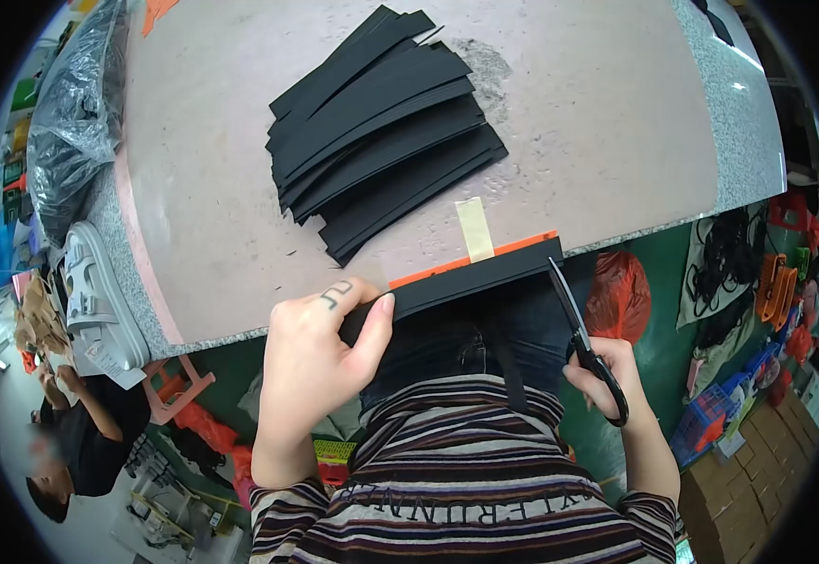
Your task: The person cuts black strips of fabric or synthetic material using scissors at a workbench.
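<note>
Head camera: a black strip (471, 287) lies along the near edge of the worktable (607, 132), its long side reaching out over the wearer's lap. The left hand (325, 343) pinches the left end of this strip, thumb on top, fingers curled. The right hand (607, 371) holds black-handled scissors (575, 321), whose tips point at the strip's right end; whether the blades touch it, I cannot tell. Just behind the strip, an orange band (525, 245) runs along the same near edge, and a piece of cream tape (472, 226) crosses it, pointing toward the middle of the tabletop. Farther back, left of centre, a loose pile of black strips (381, 127) is fanned out in overlapping layers. At the worktable's near left corner rests a white sandal (99, 301); along the left edge sits a dark bundle in clear plastic (76, 122). Below the near edge, right of the lap, is a red plastic bag (619, 299). Beyond the left edge is another person (99, 437) in a dark top.
</note>
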The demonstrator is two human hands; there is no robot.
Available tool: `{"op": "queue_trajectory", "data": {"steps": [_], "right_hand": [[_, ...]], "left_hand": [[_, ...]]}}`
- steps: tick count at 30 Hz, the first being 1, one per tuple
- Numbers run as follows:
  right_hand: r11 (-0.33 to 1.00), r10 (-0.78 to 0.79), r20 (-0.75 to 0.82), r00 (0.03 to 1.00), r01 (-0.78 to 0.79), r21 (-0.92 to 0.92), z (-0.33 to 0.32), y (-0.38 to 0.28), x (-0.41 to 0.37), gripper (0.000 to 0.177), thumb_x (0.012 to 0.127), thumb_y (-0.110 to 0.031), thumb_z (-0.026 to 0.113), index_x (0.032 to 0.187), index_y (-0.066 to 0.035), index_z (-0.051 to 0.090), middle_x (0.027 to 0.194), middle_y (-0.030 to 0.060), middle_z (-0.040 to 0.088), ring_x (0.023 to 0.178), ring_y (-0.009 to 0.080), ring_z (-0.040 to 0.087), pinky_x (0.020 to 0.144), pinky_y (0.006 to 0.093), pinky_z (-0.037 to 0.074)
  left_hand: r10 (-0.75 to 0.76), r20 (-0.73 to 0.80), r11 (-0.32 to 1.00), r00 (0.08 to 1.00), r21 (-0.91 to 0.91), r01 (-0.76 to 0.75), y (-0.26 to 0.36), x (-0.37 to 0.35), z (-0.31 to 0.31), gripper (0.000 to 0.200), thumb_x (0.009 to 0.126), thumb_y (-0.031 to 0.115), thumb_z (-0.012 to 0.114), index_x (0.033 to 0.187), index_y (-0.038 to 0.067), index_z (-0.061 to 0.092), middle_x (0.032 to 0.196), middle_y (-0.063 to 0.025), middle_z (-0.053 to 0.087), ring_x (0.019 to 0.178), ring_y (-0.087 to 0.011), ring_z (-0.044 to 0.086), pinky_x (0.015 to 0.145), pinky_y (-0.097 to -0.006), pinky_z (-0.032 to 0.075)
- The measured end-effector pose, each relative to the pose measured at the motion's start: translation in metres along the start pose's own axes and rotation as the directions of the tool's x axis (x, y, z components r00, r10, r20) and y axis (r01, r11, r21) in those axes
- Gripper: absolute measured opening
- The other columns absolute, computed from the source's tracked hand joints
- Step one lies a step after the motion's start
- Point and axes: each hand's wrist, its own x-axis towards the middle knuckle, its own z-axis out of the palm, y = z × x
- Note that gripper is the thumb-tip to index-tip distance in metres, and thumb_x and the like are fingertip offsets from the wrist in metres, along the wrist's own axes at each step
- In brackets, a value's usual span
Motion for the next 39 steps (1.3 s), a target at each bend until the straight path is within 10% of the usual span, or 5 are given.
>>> {"op": "queue_trajectory", "data": {"steps": [12, 21, 36, 37, 39], "right_hand": [[0.954, -0.265, -0.032, 0.964, 0.257, -0.153, 0.001, -0.023, -0.011, 0.008, 0.078, -0.003, 0.069, 0.079, -0.002, 0.061, 0.060, -0.0009, 0.050, 0.054, 0.0043, 0.046, 0.050, 0.0222, 0.034], [0.953, -0.292, 0.450, 0.844, 0.297, 0.061, 0.094, -0.065, 0.056, 0.021, 0.084, -0.014, 0.073, 0.090, 0.001, 0.060, 0.060, 0.0055, 0.053, 0.053, 0.0111, 0.049, 0.052, 0.0287, 0.040], [0.910, -0.414, 0.309, 0.856, 0.374, 0.180, 0.124, -0.062, 0.077, 0.017, 0.086, -0.002, 0.067, 0.074, -0.001, 0.055, 0.059, -0.0024, 0.042, 0.055, 0.0020, 0.038, 0.048, 0.0239, 0.032], [0.895, -0.445, 0.316, 0.838, 0.408, 0.179, 0.121, -0.060, 0.078, 0.017, 0.086, -0.001, 0.066, 0.074, -0.001, 0.055, 0.060, -0.0023, 0.043, 0.056, 0.0024, 0.038, 0.048, 0.0239, 0.032], [0.857, -0.508, 0.348, 0.788, 0.503, 0.110, 0.109, -0.052, 0.075, 0.017, 0.085, -0.005, 0.068, 0.077, -0.001, 0.054, 0.055, -0.0016, 0.041, 0.050, 0.0035, 0.034, 0.046, 0.0246, 0.029]], "left_hand": [[0.084, -0.250, 0.968, 0.965, -0.211, -0.139, -0.009, -0.004, -0.005, 0.007, 0.082, 0.006, 0.068, 0.078, 0.000, 0.067, 0.063, -0.0094, 0.063, 0.048, -0.0166, 0.059, 0.049, -0.0285, 0.044], [-0.209, -0.255, 0.913, 0.944, -0.397, 0.095, -0.023, -0.006, -0.017, 0.007, 0.089, 0.002, 0.065, 0.085, -0.003, 0.065, 0.064, -0.0037, 0.060, 0.057, -0.0068, 0.051, 0.055, -0.0234, 0.041], [-0.192, -0.163, 0.804, 0.968, -0.591, 0.060, -0.032, -0.011, -0.024, 0.006, 0.092, 0.003, 0.063, 0.088, 0.000, 0.066, 0.064, 0.0036, 0.056, 0.051, -0.0028, 0.046, 0.045, -0.0200, 0.034], [-0.217, -0.258, 0.711, 0.941, -0.702, -0.029, -0.035, -0.019, -0.037, 0.005, 0.090, 0.002, 0.064, 0.094, 0.001, 0.066, 0.065, 0.0043, 0.055, 0.051, -0.0022, 0.045, 0.043, -0.0193, 0.033], [0.164, -0.369, -0.080, 0.915, -0.929, -0.361, -0.059, -0.037, -0.101, 0.008, 0.082, -0.001, 0.065, 0.089, 0.001, 0.061, 0.067, -0.0022, 0.057, 0.045, -0.0087, 0.046, 0.038, -0.0228, 0.034]]}}
